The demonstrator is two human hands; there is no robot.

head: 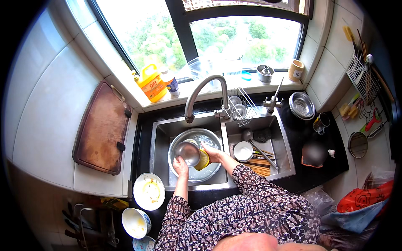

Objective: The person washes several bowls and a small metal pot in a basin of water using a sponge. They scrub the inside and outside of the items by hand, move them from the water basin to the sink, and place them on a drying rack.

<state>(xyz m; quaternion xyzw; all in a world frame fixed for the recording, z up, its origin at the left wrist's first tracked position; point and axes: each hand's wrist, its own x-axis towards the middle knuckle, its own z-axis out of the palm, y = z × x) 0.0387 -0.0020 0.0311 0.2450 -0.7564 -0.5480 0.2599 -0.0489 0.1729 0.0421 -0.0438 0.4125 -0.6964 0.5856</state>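
My left hand [181,167] grips the rim of a small stainless steel bowl [187,153], which is tilted over a wide metal basin [216,172]. In my right hand [213,153] is a yellow cloth or sponge [202,160], held against the right side of the bowl. Cloudy water [204,138] lies in the basin, partly hidden by the bowl and my hands. The basin stands in the left compartment of a steel double sink [158,157]. Above its back edge arches the faucet [205,80]; whether water runs is not visible.
A white bowl [242,151], a ladle [247,135] and several chopsticks [259,168] lie in the right compartment. Soiled bowls, one white [149,191] and one patterned [136,222], line the counter at left. Stacked metal bowls [302,105] stand at right.
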